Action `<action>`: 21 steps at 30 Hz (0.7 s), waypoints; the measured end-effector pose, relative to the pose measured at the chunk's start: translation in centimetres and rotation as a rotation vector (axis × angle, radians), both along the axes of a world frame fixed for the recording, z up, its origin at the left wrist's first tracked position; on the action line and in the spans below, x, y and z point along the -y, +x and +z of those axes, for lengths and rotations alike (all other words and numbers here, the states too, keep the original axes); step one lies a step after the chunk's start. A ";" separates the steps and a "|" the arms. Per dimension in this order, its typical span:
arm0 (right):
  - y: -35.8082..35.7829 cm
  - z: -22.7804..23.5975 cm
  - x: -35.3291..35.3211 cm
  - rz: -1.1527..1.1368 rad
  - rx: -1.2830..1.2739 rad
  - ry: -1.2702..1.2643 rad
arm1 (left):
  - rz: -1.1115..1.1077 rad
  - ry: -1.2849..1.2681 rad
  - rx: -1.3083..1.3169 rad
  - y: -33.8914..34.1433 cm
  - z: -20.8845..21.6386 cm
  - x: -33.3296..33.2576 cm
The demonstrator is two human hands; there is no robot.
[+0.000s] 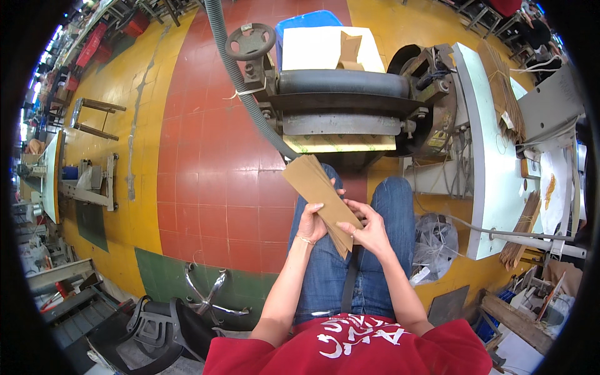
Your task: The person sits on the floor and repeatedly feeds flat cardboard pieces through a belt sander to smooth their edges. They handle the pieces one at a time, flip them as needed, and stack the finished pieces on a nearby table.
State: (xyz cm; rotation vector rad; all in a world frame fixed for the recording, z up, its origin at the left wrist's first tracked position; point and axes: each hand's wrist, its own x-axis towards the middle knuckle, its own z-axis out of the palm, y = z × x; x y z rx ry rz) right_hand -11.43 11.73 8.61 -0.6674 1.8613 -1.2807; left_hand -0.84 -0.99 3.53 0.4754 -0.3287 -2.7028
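We see the left hand partly closed around the left edge of a stack of flat brown strips, its thumb pressed on the top face and its fingertips showing past the far edge. The right hand is half curled at the stack's right edge near its lower end, thumb on top, fingers bent along the side. So we find the stack between the 2 hands, tilted with its upper end to the left, above the blue jeans; both ends fan slightly. Ahead of the hands we have a roller machine with a handwheel at its left. On our right, 2 bundles of brown strips, a far bundle and a near bundle, lie at the pale bench.
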 end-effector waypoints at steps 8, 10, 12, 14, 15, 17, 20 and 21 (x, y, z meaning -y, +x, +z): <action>1.1 3.7 1.3 -0.139 -0.461 -0.087 | 0.074 0.028 0.024 0.0 -0.6 -0.2; 0.5 3.8 1.5 -0.125 -0.641 -0.144 | 0.101 0.069 0.086 0.1 -0.7 -0.2; -0.8 3.5 1.8 -0.124 -0.602 -0.236 | 0.061 0.059 -0.028 0.3 -0.7 -0.1; -2.8 2.8 2.2 -0.166 -0.594 -0.289 | 0.033 0.052 -0.063 0.4 -0.6 -0.1; -3.9 2.2 2.8 -0.287 -0.537 -0.246 | 0.029 0.050 -0.054 0.4 -0.6 0.0; -5.9 0.6 4.3 -0.420 -0.234 -0.367 | 0.027 0.051 -0.044 0.3 -0.4 0.0; -6.4 -1.6 4.1 -0.549 0.145 -0.127 | 0.026 0.048 -0.052 0.2 -0.2 0.1; -5.9 -2.4 3.8 -0.528 0.194 -0.144 | 0.025 0.051 -0.051 0.2 -0.2 0.1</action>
